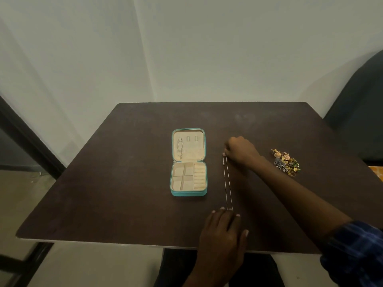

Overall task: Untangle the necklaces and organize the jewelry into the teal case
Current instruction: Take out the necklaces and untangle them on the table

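one chain (pixel 179 147) hangs in case (pixel 204 179); right hand (pixel 241 150) pinches necklace (pixel 227 183), left hand (pixel 222 228) fingers flat pinning it; jewelry pile (pixel 287 162) left.

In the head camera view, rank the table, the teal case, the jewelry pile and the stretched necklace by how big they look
1. Table.
2. Teal case, open.
3. Stretched necklace and jewelry pile: unsure. The necklace is longer but hair-thin; the pile is compact.

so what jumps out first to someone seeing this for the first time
The open teal case at the table's middle, one chain already hung in its lid. Just right of it, a thin necklace stretched straight between the right hand, pinching its far end, and the left hand, fingers flat at its near end. Far right lies a jewelry pile.
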`<state>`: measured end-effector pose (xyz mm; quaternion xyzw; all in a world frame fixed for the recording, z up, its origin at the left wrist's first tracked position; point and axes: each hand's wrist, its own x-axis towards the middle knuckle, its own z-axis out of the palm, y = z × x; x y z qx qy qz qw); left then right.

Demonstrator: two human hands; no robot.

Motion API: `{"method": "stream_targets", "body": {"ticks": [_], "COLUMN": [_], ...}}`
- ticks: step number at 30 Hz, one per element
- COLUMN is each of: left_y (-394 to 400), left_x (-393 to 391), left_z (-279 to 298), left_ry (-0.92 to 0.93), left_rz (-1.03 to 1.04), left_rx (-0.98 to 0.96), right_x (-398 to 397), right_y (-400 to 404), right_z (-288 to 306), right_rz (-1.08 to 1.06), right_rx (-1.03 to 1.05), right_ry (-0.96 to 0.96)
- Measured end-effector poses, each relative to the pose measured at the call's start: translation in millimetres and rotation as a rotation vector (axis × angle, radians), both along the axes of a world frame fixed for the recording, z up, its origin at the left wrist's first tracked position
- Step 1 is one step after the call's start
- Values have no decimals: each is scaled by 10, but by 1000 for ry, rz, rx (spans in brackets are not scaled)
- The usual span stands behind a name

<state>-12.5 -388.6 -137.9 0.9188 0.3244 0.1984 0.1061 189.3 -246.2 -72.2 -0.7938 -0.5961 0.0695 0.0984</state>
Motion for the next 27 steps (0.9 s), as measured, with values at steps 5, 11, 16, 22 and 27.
{"method": "stream_targets", "body": {"ticks": [5,11,16,22,27], "left_y": [-2,30,280,909,1342], "left_x": [-7,-38,-168,-315,-240], "left_z": [-66,-24,119,404,579], "left_ry": [-25,-177,-359,-295,-174], "left_rz": [27,63,197,458,566], "left_rx": [78,120,187,281,148], "right_x": [5,10,-208,-655,-971], "right_y": [-20,-49,-88,44,215], "right_z": [4,49,261,388,315], "right_rz": [-6,-45,-94,49,35], "right_rx": [6,69,430,586,508], "right_ry": [15,5,-13,-39,-52]}}
